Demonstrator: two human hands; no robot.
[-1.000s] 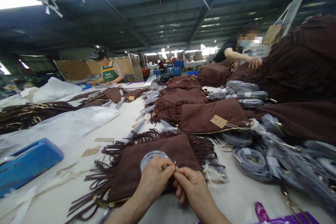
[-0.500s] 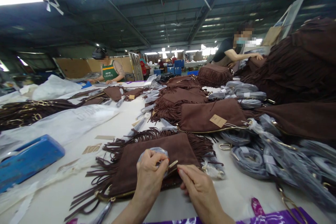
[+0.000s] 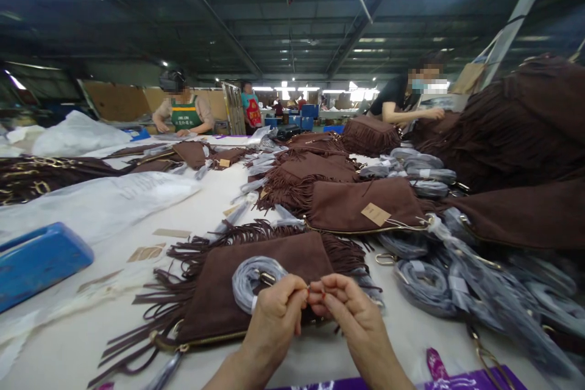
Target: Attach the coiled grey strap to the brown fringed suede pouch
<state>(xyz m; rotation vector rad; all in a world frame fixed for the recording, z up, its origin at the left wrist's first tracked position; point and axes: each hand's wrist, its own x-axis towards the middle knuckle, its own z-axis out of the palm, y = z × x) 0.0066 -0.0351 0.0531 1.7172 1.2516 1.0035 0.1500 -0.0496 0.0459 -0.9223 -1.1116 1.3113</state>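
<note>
A brown fringed suede bag [image 3: 265,251] lies flat in front of me, its zipper edge towards me. On top of it rests a coiled strap in clear plastic [image 3: 242,283] with a metal clasp [image 3: 267,278]. Over the bag's near right part, my left hand [image 3: 276,314] and my right hand [image 3: 359,320] meet fingertip to fingertip. Both are closed in a pinch. Specks of red show at the fingertips, and what lies between them is too small to tell. The left hand overlaps the coil's right edge in view.
A blue tape dispenser [image 3: 43,265] stands at left. More fringed bags, one with a tan tag [image 3: 375,214], and wrapped strap coils [image 3: 423,283] crowd the right. Purple plastic [image 3: 475,379] lies at the near edge. Two co-workers handle things across the table; another person stands farther back.
My left hand has come off the coiled strap, which now lies on the bag. Both hands have drawn together, fingertips meeting to the right of the coil. The view has shifted slightly.
</note>
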